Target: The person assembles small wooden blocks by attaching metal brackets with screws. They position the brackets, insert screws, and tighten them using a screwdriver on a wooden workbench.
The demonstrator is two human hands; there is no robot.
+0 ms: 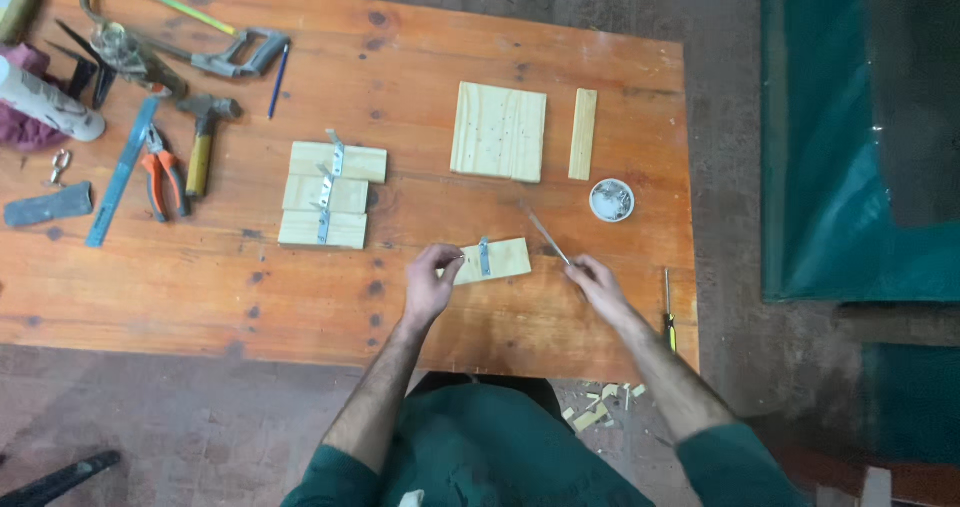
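While left hand steadies block — right hand holds screwdriver.

free: bare table left of hands | blocked: small round dish ahead right

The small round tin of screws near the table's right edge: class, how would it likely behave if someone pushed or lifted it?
The round tin looks shallow and flat-bottomed, so it would probably slide rather than roll or tip. It sits open on top, so a quick shove or tilt could scatter its small metal contents. It seems small beside the wooden blocks, so likely light.
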